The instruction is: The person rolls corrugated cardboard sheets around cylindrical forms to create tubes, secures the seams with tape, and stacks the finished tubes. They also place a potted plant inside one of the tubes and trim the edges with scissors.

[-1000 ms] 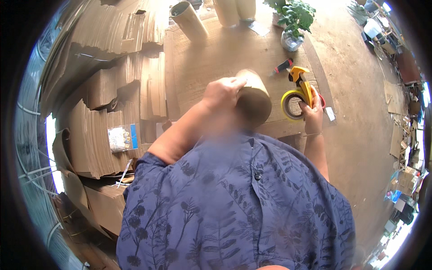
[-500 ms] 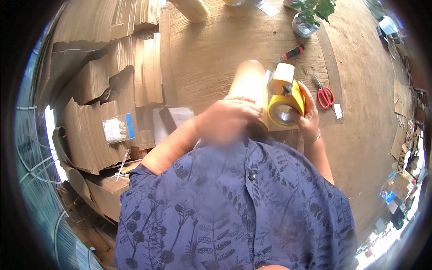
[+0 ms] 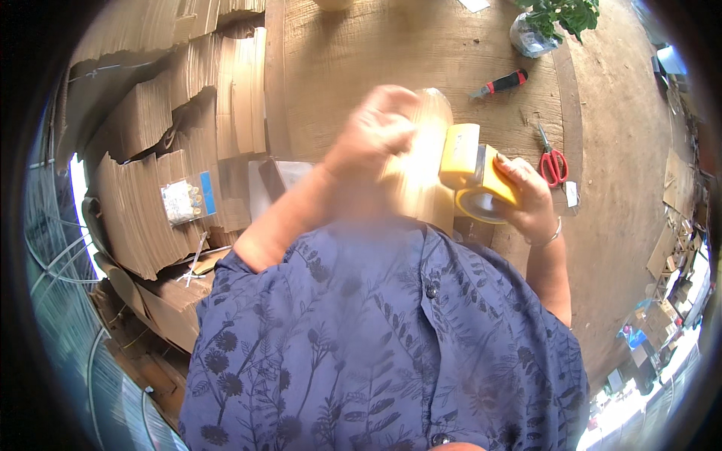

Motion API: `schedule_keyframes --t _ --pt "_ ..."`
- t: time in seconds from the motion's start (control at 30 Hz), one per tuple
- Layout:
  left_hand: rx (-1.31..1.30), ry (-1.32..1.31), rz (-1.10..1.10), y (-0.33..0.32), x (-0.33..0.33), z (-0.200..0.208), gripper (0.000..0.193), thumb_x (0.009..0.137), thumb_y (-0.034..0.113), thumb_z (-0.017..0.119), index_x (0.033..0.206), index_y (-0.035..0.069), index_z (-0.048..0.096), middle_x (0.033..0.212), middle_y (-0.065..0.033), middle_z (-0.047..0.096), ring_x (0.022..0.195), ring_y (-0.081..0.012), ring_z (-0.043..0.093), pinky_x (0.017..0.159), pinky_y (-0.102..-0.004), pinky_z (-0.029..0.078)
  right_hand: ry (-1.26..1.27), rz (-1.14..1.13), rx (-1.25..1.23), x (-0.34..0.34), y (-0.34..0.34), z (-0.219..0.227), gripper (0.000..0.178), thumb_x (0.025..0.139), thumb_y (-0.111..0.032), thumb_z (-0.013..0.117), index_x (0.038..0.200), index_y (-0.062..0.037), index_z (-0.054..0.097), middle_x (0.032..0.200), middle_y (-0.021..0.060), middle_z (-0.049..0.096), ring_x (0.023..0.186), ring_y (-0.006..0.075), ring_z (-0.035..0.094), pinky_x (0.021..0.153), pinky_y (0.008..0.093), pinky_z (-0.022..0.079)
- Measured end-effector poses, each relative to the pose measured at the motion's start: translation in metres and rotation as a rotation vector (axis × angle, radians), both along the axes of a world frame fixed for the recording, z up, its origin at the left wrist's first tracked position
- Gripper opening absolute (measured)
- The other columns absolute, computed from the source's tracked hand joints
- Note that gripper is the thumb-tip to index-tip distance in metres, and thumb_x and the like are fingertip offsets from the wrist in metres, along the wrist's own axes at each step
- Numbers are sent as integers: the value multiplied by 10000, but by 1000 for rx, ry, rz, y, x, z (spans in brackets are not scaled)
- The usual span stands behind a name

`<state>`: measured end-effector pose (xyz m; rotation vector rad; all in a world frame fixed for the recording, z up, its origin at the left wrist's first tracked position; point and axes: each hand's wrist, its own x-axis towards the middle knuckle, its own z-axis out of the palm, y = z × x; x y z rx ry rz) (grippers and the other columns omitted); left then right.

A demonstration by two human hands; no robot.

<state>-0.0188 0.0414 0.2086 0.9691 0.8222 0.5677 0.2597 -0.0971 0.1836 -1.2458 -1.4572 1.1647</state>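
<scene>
Tape dispenser (image 3: pixel 490 177), yellow, right of centre in the frame. Held in the right hand (image 3: pixel 528 194), grip closed around the right side of the body, thumb near the top edge. Sits just beside the tube (image 3: pixel 430 161), near the middle of the frame, pale tan and brightly lit along its length. Runs from upper centre down toward the chest of the dark blue patterned shirt (image 3: pixel 376 331).

Left hand (image 3: pixel 382 124), blurred, at the tube's upper left side, with curled fingers. Cannot tell the exact state of this grip, or of any contact with the tube.

Beneath, a wooden worktop (image 3: pixel 331 83) with visible grain. Toward its right edge, upper right of the frame, a red and black utility knife (image 3: pixel 502 85), blade pointing left. Lower and further right, red-handled scissors (image 3: pixel 554 165), blades upward, with a small white tag (image 3: pixel 571 194) just beside the handles. At the upper right, a leafy plant (image 3: pixel 568 19) in a clear-wrapped pot (image 3: pixel 534 37).

On the left of the frame, tall stacks of brown cardboard (image 3: pixel 131 214), with a clear bag (image 3: pixel 180 201) of pale contents and a blue strip against them.
</scene>
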Motion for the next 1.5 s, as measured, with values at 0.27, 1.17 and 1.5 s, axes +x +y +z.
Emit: schedule_keyframes --t 0.27,1.17,1.5 --pt "-120 576 -36 -28 -109 -78 300 809 160 723 1071 110 585 898 7 578 790 -127 575 677 -300 497 178 82 -446 22 -3 -28 678 713 84 710 1374 -3 591 1391 124 592 1299 196 537 1113 326 400" --pt "399 717 -771 -42 -69 60 1002 826 250 729 1599 54 122 1438 -254 487 1207 -341 605 954 -415 526 -360 399 -241 -32 105 33 532 789 -146 731 1316 -143 663 1144 178 723 979 250 719 881 351 542" --pt "1103 786 -294 -84 -88 4 347 906 273 604 1199 96 659 1069 -108 693 993 -282 685 889 -390 541 -93 333 -461 23 14 -9 641 702 -58 742 1334 -105 649 1316 138 657 1213 294 629 1068 355 475"
